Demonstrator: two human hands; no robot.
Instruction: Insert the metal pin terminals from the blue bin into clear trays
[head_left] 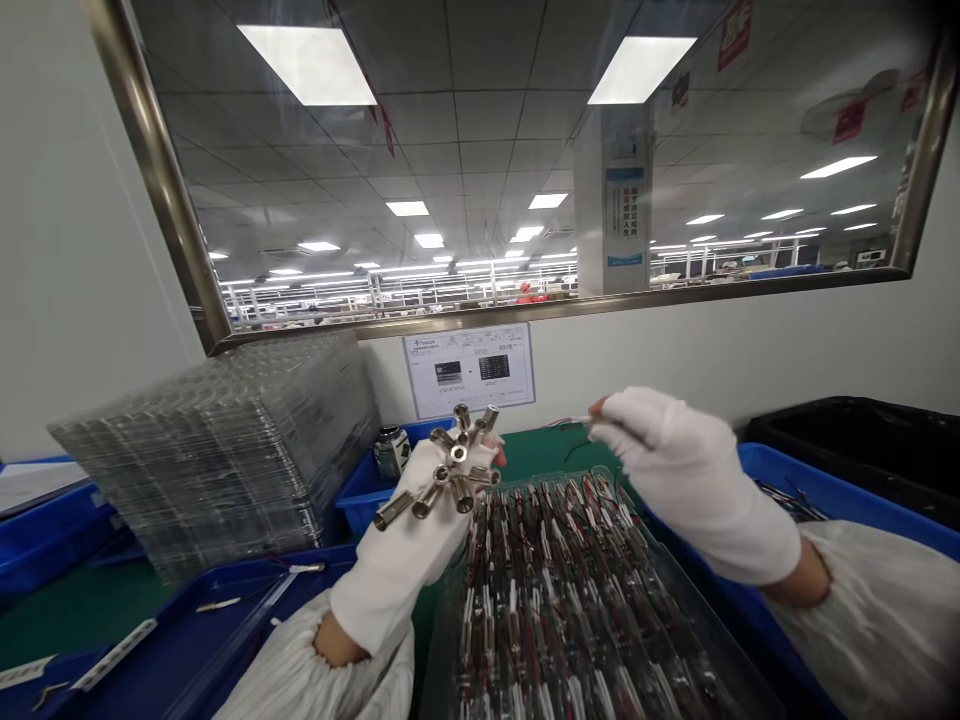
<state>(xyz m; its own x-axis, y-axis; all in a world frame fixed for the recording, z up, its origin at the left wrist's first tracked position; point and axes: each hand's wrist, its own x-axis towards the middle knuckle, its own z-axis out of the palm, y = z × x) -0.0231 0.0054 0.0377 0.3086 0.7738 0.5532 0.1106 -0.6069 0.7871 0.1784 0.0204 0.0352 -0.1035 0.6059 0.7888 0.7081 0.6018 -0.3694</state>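
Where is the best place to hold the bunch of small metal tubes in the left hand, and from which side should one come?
Probably at the middle, where the metal tubes meet, coming from below as the left hand does. Their open ends splay up and outward, so only the shared base offers the fingers one compact spot.

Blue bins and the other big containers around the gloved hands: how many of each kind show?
Blue bins: 4
Black bin: 1
Clear tray of wired parts: 1
Stack of clear trays: 1
Total: 7
The left hand holds a bunch of metal tubes; the right hand pinches a wire.
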